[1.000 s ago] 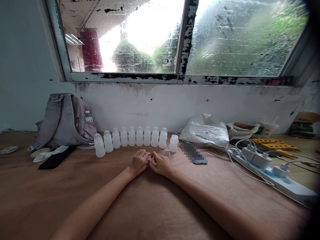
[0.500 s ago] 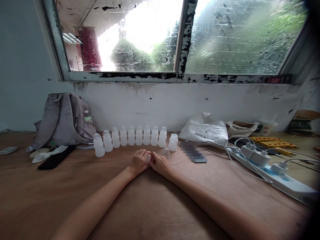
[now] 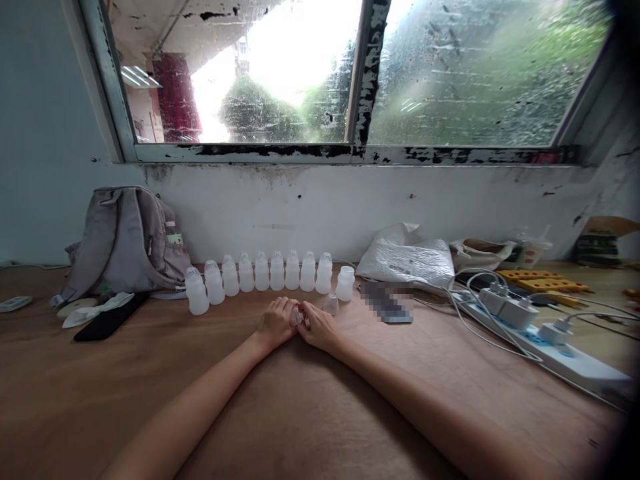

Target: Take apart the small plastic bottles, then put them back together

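Observation:
My left hand (image 3: 277,323) and my right hand (image 3: 319,325) meet low over the table, fingers curled around a small translucent bottle part (image 3: 297,317). Fingers cover much of this part, so its exact shape is unclear. Just right of my right hand, a clear bottle cap (image 3: 331,305) rests on the table. Behind the hands stands a curved row of several frosted white baby bottles (image 3: 261,273), upright with clear caps on. At the row's right end, one baby bottle (image 3: 345,285) has no cap and shows its open-looking neck.
A grey backpack (image 3: 125,240) leans at the left, with a black phone-like slab (image 3: 111,319) before it. To the right lie a silver padded bag (image 3: 407,257), a pixelated flat object (image 3: 387,303) and a white power strip (image 3: 560,357) with chargers and looping cables.
The fingers have shifted slightly around the translucent bottle part, and more of it shows between the hands. The bottles and cap stay in place; the view has moved a little.

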`<state>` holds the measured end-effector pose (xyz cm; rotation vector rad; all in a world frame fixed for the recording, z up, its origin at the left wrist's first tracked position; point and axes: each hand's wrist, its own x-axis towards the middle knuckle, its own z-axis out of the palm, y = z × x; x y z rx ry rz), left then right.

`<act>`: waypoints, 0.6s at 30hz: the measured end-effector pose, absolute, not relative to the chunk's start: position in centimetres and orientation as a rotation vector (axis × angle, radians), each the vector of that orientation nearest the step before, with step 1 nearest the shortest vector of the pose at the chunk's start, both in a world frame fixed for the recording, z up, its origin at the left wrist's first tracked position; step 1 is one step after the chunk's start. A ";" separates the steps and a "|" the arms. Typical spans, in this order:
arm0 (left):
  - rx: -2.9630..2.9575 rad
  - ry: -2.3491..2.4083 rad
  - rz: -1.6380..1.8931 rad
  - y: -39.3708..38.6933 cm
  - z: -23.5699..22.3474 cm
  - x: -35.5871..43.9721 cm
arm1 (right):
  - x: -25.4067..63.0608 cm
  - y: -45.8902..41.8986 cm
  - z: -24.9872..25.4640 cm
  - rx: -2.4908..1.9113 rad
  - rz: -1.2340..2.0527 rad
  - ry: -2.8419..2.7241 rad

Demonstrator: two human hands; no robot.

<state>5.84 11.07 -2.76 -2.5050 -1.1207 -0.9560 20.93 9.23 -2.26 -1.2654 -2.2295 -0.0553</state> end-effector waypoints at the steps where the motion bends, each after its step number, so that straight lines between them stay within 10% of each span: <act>1: -2.505 -1.128 -0.957 11.1 -2.8 5.8 | 20.9 9.2 -2.3 -1.272 -0.055 -2.230; 18: -2.526 -1.121 -0.808 12.1 -1.9 -0.6 | 21.0 9.0 -2.1 -1.348 -0.084 -2.220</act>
